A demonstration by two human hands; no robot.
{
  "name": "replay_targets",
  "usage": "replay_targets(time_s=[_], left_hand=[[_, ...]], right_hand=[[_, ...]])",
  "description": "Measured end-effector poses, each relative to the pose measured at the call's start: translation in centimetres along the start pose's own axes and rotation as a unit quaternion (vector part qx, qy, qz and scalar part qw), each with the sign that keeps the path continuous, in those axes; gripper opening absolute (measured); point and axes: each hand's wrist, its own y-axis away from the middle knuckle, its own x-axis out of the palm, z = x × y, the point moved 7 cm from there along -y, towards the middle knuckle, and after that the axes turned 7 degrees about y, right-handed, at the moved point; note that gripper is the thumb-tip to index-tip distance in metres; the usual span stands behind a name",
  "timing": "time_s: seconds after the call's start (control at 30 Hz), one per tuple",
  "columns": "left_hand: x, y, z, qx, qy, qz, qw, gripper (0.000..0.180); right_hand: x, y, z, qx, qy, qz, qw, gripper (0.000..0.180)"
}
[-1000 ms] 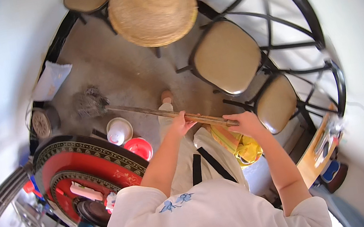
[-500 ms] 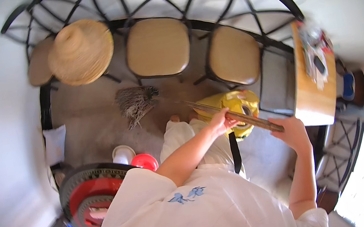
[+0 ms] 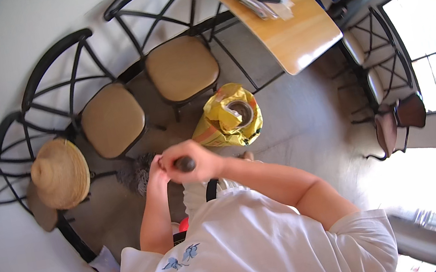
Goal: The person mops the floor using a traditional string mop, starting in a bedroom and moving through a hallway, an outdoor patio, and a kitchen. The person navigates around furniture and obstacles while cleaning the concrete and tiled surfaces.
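Note:
Both of my hands are closed on the wooden handle of a mop (image 3: 131,178). My right hand (image 3: 201,158) wraps the top of the handle, whose round end pokes out of the fist. Just to its left, my left hand (image 3: 158,170) grips the handle a little lower down. From here the handle points almost straight at me, so most of its length is hidden. The mop's grey strands lie on the floor beyond my left hand, partly covered by it.
A yellow bag (image 3: 230,119) with an opened top stands on the floor ahead. Chairs with tan seats (image 3: 182,70) line the wall, and a straw hat (image 3: 61,172) rests on one. To the right are a wooden table (image 3: 294,37) holding papers and a phone, and more chairs.
My view has turned to the right. The mop handle went from slanted across my front to nearly upright, and my hands came close together. The mop head shifted nearer to my left hand.

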Motion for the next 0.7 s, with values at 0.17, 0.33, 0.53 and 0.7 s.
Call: replay_targets(time_s=[0.17,0.33,0.53,0.7], left_hand=[[-3.0,1.0,6.0,-0.095,-0.131,-0.311,0.937,0.029],[-4.9,-1.8,18.5,-0.134,-0.133,-0.352,0.917,0.018],[-3.1,-2.1,37.6,-0.173,-0.125,-0.501,0.839,0.007],[0.6,-4.7,52.4,-0.222,-0.087,-0.479,0.845,0.012]], right_hand=[[-6.1,8.8,-1.3,0.058,-0.009,-0.087,0.994,0.008],[-17.4,19.3,-3.7,0.142,-0.058,-0.208,0.966,0.013],[-32.8,32.0,-5.4,0.324,-0.129,-0.325,0.879,0.011],[-43.1,38.6,-5.3,0.337,-0.051,-0.379,0.860,0.019]])
